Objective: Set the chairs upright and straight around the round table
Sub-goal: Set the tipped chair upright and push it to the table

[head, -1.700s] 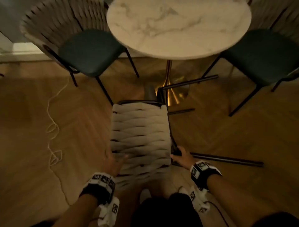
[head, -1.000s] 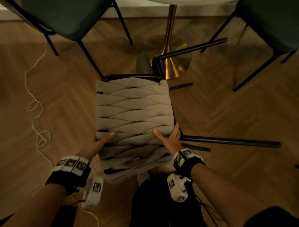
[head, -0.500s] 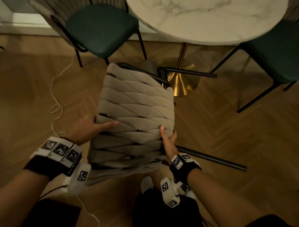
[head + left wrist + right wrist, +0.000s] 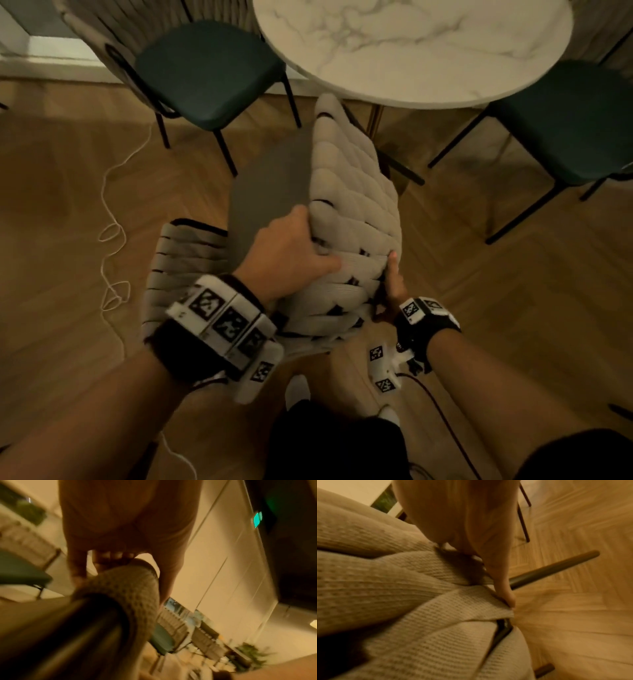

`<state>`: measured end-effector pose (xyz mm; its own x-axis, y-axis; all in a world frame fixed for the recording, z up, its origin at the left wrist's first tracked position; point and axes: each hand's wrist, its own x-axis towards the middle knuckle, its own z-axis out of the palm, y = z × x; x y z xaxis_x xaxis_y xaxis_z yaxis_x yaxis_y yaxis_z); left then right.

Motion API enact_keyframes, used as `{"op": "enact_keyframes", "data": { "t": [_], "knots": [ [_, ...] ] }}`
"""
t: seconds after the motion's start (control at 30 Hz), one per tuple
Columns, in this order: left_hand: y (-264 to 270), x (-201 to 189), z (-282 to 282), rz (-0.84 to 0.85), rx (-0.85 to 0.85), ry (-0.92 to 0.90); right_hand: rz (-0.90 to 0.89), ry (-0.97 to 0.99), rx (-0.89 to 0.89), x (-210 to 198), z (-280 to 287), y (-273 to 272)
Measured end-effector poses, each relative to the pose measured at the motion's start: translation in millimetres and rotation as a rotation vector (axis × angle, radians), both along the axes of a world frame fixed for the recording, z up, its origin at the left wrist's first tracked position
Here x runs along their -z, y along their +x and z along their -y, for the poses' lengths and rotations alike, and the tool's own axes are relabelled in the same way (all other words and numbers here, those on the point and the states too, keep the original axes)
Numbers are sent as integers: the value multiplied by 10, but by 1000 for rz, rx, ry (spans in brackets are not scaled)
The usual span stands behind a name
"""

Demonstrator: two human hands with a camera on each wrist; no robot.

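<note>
The tipped chair (image 4: 356, 205) has a beige woven back and a grey seat panel (image 4: 270, 192). It is tilted, partly raised off the floor in front of the round marble table (image 4: 411, 44). My left hand (image 4: 291, 253) grips the woven back's upper edge, fingers curled over the wrapped rim (image 4: 123, 588). My right hand (image 4: 392, 284) holds the back's right edge, thumb on the weave (image 4: 385, 588) and fingers tucked behind. A black chair leg (image 4: 556, 566) sticks out over the floor beyond the right hand.
Two upright chairs with dark green seats flank the table, one at the left (image 4: 205, 68) and one at the right (image 4: 568, 120). A white cord (image 4: 109, 240) lies looped on the wooden floor to the left. The table's gold pedestal is mostly hidden behind the chair.
The chair has come up from lying flat and has turned, showing its grey seat panel. My left hand moved from the back's left side onto its upper edge; the right hand kept its edge.
</note>
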<state>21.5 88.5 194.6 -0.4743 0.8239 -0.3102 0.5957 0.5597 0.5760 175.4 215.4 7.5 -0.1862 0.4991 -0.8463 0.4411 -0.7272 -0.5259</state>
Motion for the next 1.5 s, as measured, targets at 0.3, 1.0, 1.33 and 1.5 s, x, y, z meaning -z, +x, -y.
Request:
{"op": "enact_keyframes", "data": {
  "t": [0.3,1.0,1.33,1.5],
  "knots": [
    [1059,29,-927,153,211,-134,-198,337,-316,-1404,-606,634],
    [412,653,609,-269,5,-597,353,709,-332,-1417,-1074,1429],
    [770,1960,559,44,-537,-470,531,659,-226,-1011,-1428,2088],
    [764,1622,347,23,-520,-401,525,599,-155,-720,-1364,2310]
  ]
}}
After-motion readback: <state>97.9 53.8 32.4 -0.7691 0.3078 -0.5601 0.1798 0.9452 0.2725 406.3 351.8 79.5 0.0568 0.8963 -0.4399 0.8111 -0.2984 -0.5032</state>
